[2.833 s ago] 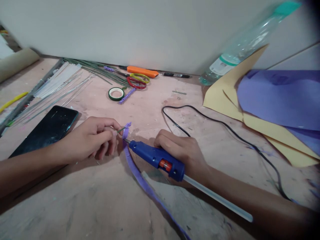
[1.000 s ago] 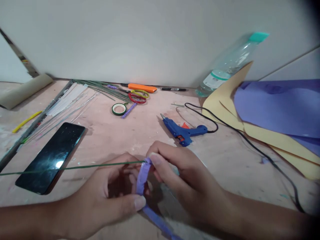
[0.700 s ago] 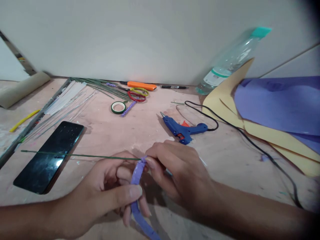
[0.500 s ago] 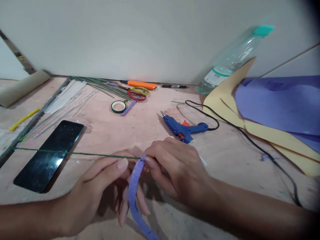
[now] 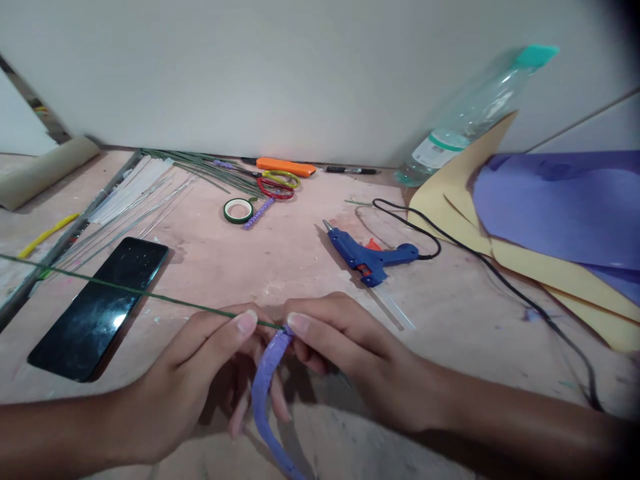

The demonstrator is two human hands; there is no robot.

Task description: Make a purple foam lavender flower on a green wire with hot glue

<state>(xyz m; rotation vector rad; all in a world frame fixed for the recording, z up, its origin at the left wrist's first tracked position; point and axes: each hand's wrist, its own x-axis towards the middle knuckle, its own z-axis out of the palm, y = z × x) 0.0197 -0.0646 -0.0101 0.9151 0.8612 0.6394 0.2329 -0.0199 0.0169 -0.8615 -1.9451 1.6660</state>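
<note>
Between thumb and fingers, my left hand (image 5: 200,360) pinches a thin green stem (image 5: 165,297) that stretches left over the black phone (image 5: 100,310). My right hand (image 5: 355,353) is closed on the stem's right end, where a purple paper strip (image 5: 264,393) is wrapped round it. From there the strip curves down between my hands to the bottom edge of the view. The fingertips of both hands are close together. Some lower fingers of my left hand show behind the strip.
A blue glue gun (image 5: 370,257) with a black cord lies ahead of my right hand. Farther back are green tape (image 5: 239,211), scissors (image 5: 277,187), an orange cutter (image 5: 286,167) and a pen (image 5: 353,171). A bottle (image 5: 450,143) leans by yellow (image 5: 537,267) and purple paper (image 5: 560,213) at right.
The stem's left end has swung up and away, out of view at the left. My right hand has shifted slightly, its thumb now on top at the wrapped end.
</note>
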